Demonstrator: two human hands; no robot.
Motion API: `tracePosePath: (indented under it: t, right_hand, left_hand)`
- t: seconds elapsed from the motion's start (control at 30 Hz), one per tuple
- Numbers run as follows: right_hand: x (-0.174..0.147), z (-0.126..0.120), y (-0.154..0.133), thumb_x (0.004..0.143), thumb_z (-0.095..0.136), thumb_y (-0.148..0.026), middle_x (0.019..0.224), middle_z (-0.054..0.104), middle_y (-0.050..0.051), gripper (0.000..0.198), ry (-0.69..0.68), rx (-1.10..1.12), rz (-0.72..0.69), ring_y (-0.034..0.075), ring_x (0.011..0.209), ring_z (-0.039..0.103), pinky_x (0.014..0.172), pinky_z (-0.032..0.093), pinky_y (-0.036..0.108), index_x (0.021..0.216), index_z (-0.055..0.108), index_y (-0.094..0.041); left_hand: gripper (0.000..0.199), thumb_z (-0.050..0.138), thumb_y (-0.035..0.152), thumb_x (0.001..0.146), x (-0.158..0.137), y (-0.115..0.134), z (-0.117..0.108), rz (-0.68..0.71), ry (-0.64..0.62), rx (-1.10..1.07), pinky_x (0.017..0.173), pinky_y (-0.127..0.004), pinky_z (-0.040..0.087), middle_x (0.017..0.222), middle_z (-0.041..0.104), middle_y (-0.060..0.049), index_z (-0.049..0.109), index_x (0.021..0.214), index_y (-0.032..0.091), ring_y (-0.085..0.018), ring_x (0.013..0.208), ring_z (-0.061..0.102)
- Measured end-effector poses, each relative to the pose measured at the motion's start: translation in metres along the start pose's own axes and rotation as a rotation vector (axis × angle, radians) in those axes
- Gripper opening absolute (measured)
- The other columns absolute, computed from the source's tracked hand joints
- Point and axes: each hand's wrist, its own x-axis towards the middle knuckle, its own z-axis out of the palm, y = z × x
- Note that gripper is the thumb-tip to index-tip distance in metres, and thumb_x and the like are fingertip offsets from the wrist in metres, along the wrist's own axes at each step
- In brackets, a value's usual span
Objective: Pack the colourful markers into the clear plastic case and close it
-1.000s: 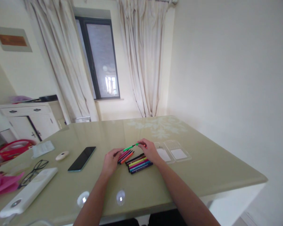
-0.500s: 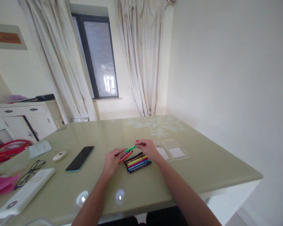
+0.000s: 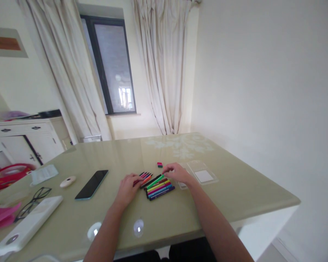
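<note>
On the table lies a row of capped felt-tip pens [image 3: 160,190], in yellow, magenta, blue and other colours. A green felt-tip pen [image 3: 155,181] lies along its far side, and the bent fingertips of my right hand [image 3: 177,172] are closed at its right end. Left of the row are several uncapped felt-tip pens [image 3: 147,176] with dark tips pointing away. My left hand [image 3: 128,188] rests beside them, its fingers closed on the near end of one; the fingers partly hide it. Small loose caps [image 3: 160,165], red and dark green, lie beyond my right hand.
A clear plastic case [image 3: 203,176] with a white insert lies right of my right hand, partly behind it. To the left are a phone [image 3: 92,185], a white oval object [image 3: 67,181], glasses [image 3: 35,200], a long white device [image 3: 28,225] and a face mask [image 3: 44,174].
The green felt-tip pen, held between both hands before, now lies by the row. My left hand has moved down to the uncapped pens. My right hand has shifted slightly right, uncovering the loose caps.
</note>
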Motion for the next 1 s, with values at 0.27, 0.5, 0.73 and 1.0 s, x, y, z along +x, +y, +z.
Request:
tracePosePath:
  t: [0.27,0.5,0.73,1.0]
  right_hand:
    - [0.026,0.017,0.005,0.092,0.059,-0.024,0.091,0.074,0.005,0.019,0.123,-0.425,0.045,0.019,0.088,0.064,0.084,0.045,0.029,0.089,0.077,-0.019]
    - [0.048,0.035,0.011,0.091,0.064,-0.025,0.102,0.07,0.01,0.013,0.07,-0.78,0.133,0.024,0.1,0.061,0.088,0.042,0.032,0.096,0.075,-0.02]
    - [0.037,0.037,0.004,0.089,0.065,-0.023,0.106,0.071,0.01,0.01,0.083,-0.792,0.126,0.026,0.106,0.059,0.09,0.04,0.035,0.094,0.073,-0.02]
    - [0.024,0.035,-0.003,0.09,0.064,-0.025,0.092,0.075,0.005,0.008,0.264,-0.38,0.091,0.02,0.086,0.066,0.082,0.046,0.031,0.094,0.07,-0.021]
  left_hand:
    - [0.028,0.051,0.027,0.094,0.003,0.001,-0.002,-0.059,0.021,0.118,0.096,-0.036,0.043,0.113,0.071,-0.006,0.077,0.103,0.027,-0.024,0.109,0.06]
    - [0.024,0.052,0.033,0.096,0.0,-0.003,-0.003,-0.103,0.112,0.189,0.092,-0.034,0.044,0.11,0.07,-0.006,0.075,0.097,0.025,-0.024,0.106,0.061]
    - [0.036,0.04,0.03,0.1,-0.006,-0.02,-0.008,-0.373,0.236,0.347,0.088,-0.038,0.046,0.121,0.068,-0.011,0.072,0.115,0.021,-0.031,0.111,0.06]
    - [0.031,0.041,0.026,0.1,-0.005,-0.03,-0.009,-0.395,0.186,0.337,0.083,-0.034,0.046,0.106,0.071,-0.012,0.071,0.104,0.018,-0.028,0.099,0.065]
